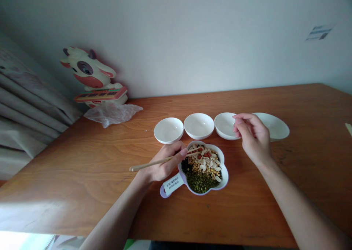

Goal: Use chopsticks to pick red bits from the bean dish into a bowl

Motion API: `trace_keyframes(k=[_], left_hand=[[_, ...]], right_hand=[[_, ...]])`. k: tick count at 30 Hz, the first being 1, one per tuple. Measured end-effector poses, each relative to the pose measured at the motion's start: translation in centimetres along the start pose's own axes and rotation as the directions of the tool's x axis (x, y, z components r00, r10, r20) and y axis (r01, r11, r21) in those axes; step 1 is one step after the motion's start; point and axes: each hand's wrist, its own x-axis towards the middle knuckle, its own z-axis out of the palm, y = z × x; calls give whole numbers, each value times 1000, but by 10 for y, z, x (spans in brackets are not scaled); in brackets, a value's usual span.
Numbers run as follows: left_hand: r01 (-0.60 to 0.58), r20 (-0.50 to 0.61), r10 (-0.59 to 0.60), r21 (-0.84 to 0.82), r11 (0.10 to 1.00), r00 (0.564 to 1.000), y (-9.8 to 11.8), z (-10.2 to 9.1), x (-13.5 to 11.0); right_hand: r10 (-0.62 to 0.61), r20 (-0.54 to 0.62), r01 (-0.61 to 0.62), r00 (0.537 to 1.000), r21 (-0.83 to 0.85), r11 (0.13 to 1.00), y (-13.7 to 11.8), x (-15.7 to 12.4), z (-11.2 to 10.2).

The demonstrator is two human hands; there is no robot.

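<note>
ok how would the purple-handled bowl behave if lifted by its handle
The purple-handled bowl would probably feel front-heavy, since its green beans and pale nuts sit beyond the handle. Those loose contents could slide or spill if it tips.

Bowls (198,127) in row on table (82,176) behind dish (225,174); peanuts (210,162), beans (200,182) in dish; toy (93,73) left, behind bag (112,115).
</note>
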Motion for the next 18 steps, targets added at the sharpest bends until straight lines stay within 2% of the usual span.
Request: trace_keyframes(k=[6, 12, 18], left_hand=[[-29, 1, 29, 69, 997, 1000, 0, 3, 1], [-61, -56, 66, 97, 993, 996, 2, 7, 2], [-81, -79, 87, 75, 994, 993, -10, 12, 2]], right_hand=[[9, 21, -10, 1000, 19, 1000, 1, -1, 0], [-5, 29, 4, 1000, 7, 1000, 2, -2, 2], [-20, 49, 21, 999, -20, 1000, 1, -2, 2]])
